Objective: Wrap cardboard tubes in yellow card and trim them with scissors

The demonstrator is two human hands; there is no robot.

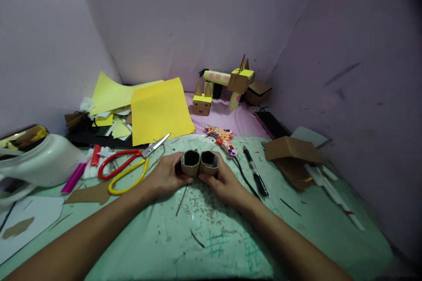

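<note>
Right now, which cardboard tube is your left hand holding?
The left tube, gripped by the left hand; its touching twin sits in the right hand.

The fingers of the left hand (166,178) and right hand (224,182) cover the outer and near walls of the two cardboard tubes (190,168), so each grip's contact points stay out of sight. Whether the tubes are joined where they meet cannot be told. Both forearms run off the bottom edge. The white plastic jug (42,162) is cut by the left edge. Yellow paper sheets (158,109) bury most of the scrap pile (99,125). Green scribbles (231,246) on the counter (313,228) are too small to read.
</note>
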